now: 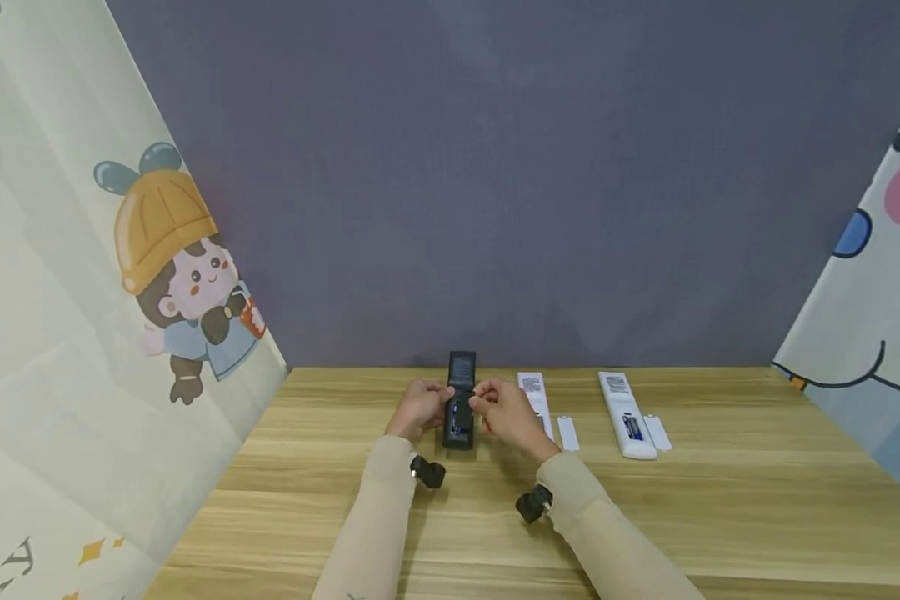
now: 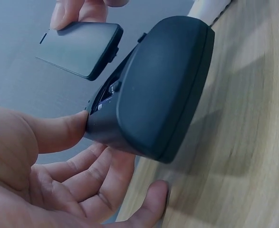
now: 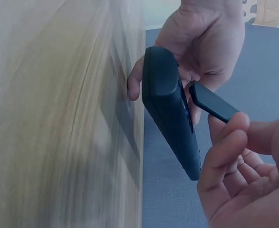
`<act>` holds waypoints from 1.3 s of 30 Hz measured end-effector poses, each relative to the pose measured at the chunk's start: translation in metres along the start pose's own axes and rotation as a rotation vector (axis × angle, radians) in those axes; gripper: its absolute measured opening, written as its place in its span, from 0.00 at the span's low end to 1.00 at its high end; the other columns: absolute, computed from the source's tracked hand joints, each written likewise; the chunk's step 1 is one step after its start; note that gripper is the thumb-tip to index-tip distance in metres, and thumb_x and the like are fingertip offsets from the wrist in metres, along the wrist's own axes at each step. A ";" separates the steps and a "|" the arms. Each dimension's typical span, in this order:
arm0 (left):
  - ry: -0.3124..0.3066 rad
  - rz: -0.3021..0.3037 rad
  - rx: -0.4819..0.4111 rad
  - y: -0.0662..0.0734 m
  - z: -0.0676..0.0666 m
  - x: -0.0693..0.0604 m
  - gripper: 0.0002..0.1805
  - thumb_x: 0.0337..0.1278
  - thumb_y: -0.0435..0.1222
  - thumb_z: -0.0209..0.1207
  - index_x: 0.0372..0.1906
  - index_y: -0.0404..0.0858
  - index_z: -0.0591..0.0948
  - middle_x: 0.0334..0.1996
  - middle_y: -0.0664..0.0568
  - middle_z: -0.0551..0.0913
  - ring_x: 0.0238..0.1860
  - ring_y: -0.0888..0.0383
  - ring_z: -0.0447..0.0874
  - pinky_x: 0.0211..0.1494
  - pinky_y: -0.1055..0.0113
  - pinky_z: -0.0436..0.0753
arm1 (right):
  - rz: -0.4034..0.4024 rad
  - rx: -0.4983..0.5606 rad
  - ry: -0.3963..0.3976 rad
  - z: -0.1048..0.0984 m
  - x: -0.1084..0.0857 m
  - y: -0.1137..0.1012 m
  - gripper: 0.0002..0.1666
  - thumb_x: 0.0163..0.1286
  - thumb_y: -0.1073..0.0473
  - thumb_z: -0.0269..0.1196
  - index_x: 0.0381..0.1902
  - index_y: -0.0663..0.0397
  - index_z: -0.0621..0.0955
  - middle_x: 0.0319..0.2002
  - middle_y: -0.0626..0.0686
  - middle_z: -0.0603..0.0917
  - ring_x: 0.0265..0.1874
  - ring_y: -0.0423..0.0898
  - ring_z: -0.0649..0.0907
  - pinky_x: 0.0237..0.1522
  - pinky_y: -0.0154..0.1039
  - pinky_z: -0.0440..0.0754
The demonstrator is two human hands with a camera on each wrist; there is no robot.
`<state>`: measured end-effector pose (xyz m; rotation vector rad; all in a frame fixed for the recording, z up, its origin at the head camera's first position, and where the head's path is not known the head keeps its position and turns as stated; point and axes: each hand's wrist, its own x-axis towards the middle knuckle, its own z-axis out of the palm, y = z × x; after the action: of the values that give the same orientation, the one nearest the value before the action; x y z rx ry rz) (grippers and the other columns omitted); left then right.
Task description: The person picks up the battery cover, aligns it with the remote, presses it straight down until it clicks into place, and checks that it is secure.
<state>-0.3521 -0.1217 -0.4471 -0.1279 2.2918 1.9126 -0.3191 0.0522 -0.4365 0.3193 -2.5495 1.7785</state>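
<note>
A black remote (image 1: 461,425) is held above the wooden table, its battery side up and the compartment uncovered, with something blue inside. My left hand (image 1: 420,408) grips its left side, the thumb on the edge and the fingers beneath, as the left wrist view shows. Between thumb and fingertips my right hand (image 1: 506,412) pinches the black battery cover (image 3: 214,102) by one end. In the left wrist view the cover (image 2: 80,47) is tilted and apart from the remote (image 2: 163,85), over the compartment.
To the right on the table (image 1: 307,500) lie a white remote (image 1: 532,387), partly behind my right hand, and a white cover (image 1: 567,433) beside it. Farther right are a second white remote (image 1: 617,400) with batteries showing and its cover (image 1: 657,433). A grey wall (image 1: 495,183) stands behind.
</note>
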 end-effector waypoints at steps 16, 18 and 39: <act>-0.016 -0.006 -0.018 0.004 0.001 -0.001 0.15 0.75 0.36 0.56 0.55 0.28 0.80 0.29 0.51 0.86 0.26 0.62 0.83 0.34 0.66 0.82 | -0.051 -0.005 -0.012 0.003 0.000 0.002 0.03 0.72 0.67 0.63 0.37 0.59 0.79 0.26 0.61 0.84 0.16 0.54 0.78 0.18 0.34 0.69; -0.018 -0.010 -0.022 0.004 0.001 -0.001 0.15 0.75 0.36 0.56 0.55 0.28 0.80 0.30 0.51 0.85 0.26 0.61 0.82 0.34 0.66 0.82 | -0.055 -0.006 -0.013 0.004 0.000 0.002 0.03 0.72 0.67 0.63 0.37 0.59 0.79 0.26 0.60 0.84 0.18 0.60 0.80 0.18 0.34 0.70; -0.028 -0.008 -0.017 0.003 0.000 0.001 0.17 0.76 0.37 0.56 0.59 0.29 0.80 0.37 0.48 0.88 0.31 0.58 0.85 0.39 0.63 0.85 | -0.087 -0.071 -0.043 0.006 -0.001 0.004 0.06 0.73 0.67 0.63 0.46 0.57 0.79 0.31 0.56 0.84 0.19 0.49 0.79 0.22 0.38 0.76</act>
<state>-0.3532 -0.1212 -0.4443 -0.1121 2.2542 1.9179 -0.3179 0.0486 -0.4427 0.4638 -2.5773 1.6659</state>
